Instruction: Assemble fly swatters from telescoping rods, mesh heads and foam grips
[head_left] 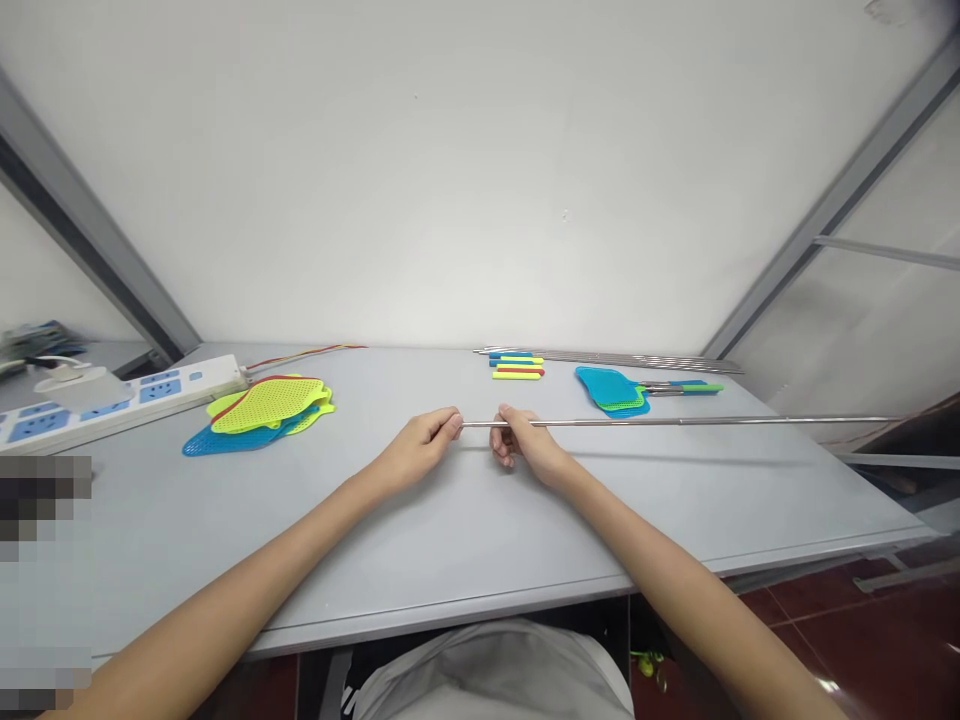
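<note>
A long, thin metal telescopic rod runs level above the grey table, stretching out past the table's right side. My left hand pinches its left end between thumb and fingers; the very tip is hidden in the grip. Close by, my right hand holds the same rod between thumb and forefinger, the other fingers curled beneath. Beyond my hands lie several short coloured plastic handles in blue, yellow and red. To their right are blue and green fly swatters with metal rods and handles.
Yellow, red and blue swatter heads are piled on the left of the table. Behind them lies a white power strip with a plug. Several metal rods lie along the wall. Grey frame posts stand at both sides.
</note>
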